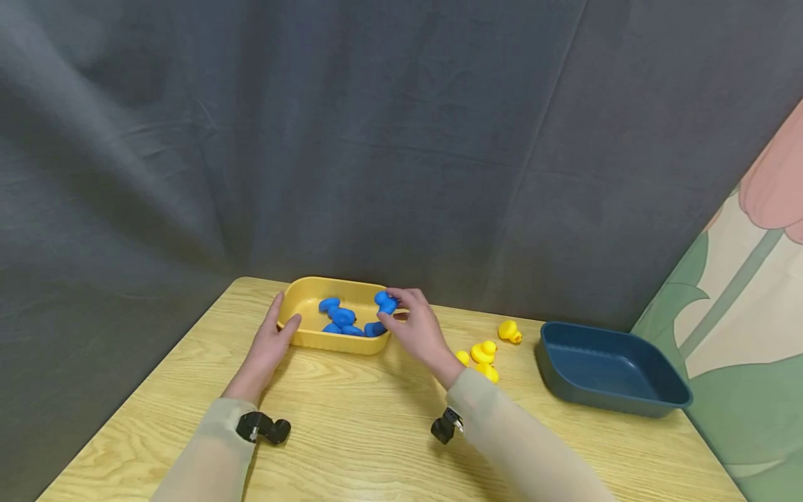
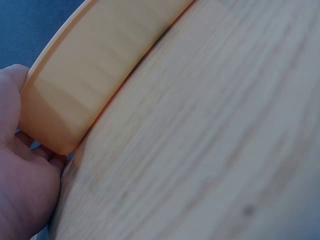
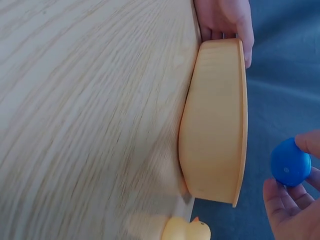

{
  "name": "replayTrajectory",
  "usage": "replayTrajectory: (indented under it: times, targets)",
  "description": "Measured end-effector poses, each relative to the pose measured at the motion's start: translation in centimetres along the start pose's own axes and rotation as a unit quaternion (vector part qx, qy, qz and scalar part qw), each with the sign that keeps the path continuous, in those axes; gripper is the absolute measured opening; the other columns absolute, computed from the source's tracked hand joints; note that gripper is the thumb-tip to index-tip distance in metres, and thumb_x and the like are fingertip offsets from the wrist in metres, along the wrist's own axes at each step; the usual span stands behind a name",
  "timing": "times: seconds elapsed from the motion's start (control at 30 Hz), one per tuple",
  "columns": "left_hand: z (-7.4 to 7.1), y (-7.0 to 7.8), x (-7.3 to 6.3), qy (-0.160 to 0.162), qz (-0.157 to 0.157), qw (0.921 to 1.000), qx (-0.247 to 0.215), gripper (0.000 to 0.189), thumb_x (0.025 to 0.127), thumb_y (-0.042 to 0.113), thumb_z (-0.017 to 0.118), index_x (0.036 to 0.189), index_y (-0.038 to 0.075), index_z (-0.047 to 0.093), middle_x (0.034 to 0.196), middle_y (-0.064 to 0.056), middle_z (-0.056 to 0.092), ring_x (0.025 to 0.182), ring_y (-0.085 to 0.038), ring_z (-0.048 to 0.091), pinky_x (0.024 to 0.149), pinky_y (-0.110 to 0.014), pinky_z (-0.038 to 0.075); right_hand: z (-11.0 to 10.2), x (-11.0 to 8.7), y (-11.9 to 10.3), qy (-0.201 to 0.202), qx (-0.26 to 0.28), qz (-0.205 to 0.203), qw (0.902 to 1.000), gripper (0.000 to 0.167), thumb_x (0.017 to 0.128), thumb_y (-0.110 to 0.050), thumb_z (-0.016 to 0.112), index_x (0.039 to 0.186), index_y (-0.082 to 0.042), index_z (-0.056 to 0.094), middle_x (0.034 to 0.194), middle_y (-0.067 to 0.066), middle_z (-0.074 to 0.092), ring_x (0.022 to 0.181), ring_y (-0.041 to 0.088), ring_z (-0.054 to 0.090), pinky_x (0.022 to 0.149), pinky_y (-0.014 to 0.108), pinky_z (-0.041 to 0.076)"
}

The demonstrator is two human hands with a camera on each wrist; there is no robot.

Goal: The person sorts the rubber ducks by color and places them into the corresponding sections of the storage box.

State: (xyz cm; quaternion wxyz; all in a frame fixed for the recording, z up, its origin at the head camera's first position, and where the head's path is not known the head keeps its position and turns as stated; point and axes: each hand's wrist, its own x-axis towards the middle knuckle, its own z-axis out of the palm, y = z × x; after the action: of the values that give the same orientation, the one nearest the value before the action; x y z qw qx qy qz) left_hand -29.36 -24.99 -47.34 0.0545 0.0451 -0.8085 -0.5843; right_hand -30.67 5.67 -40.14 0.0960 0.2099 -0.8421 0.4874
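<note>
A yellow plastic bin [image 1: 332, 341] stands near the back edge of the table with several blue toy ducks [image 1: 343, 317] in it. My left hand [image 1: 271, 343] grips the bin's left end, the thumb lying over the rim in the left wrist view. Above the bin's right end, my right hand [image 1: 422, 333] pinches one blue rubber duck [image 1: 385, 303] between thumb and fingers. The right wrist view shows that duck's smooth underside [image 3: 290, 167] held higher than the bin's rim.
Several yellow ducks [image 1: 484, 351] lie on the wooden table [image 1: 351, 432], partly behind my right wrist. A dark blue bin [image 1: 615, 401] stands at the right. A grey curtain [image 1: 401, 153] hangs right behind the table.
</note>
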Motion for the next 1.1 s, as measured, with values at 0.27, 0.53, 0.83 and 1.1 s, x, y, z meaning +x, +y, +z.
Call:
replayTrajectory:
  times: [0.27,0.53,0.83,1.1]
  targets:
    - [0.0,0.0,0.0,0.001,0.0,1.0,0.001,0.082,0.119,0.041,0.05,0.179,0.029,-0.004,0.186,-0.011,0.0,0.17,-0.037,0.0,0.135,-0.059,0.006,1.1,0.4,-0.3,-0.011,-0.006,0.005,0.9999,0.051,0.103,-0.011,0.081,0.149,0.001,0.065,0.134,0.017,0.058,0.123,0.041,0.067,0.105,0.051,0.061]
    - [0.0,-0.1,0.1,0.002,0.005,1.0,0.0,0.082,0.119,0.04,0.05,0.18,0.029,-0.003,0.185,-0.013,0.001,0.169,-0.039,0.001,0.135,-0.061,0.007,1.9,0.8,-0.1,-0.028,-0.061,0.013,0.9977,0.049,0.103,-0.019,0.082,0.148,-0.005,0.069,0.133,0.014,0.062,0.121,0.041,0.067,0.105,0.05,0.057]
    - [0.0,-0.2,0.3,0.002,0.006,1.0,0.003,0.082,0.118,0.042,0.05,0.179,0.028,-0.003,0.185,-0.014,0.001,0.169,-0.04,0.002,0.135,-0.061,0.007,2.3,1.0,0.2,-0.036,-0.072,0.012,0.9967,0.049,0.102,-0.019,0.083,0.147,-0.005,0.069,0.132,0.014,0.063,0.125,0.04,0.068,0.107,0.054,0.056]
    - [0.0,0.0,0.0,0.001,0.003,1.0,-0.006,0.081,0.119,0.038,0.051,0.179,0.03,-0.003,0.185,-0.012,0.002,0.17,-0.038,0.002,0.136,-0.058,0.007,2.5,1.0,0.1,-0.058,-0.068,0.005,0.9959,0.052,0.106,-0.021,0.079,0.154,-0.006,0.064,0.137,0.013,0.062,0.131,0.035,0.067,0.11,0.051,0.056]
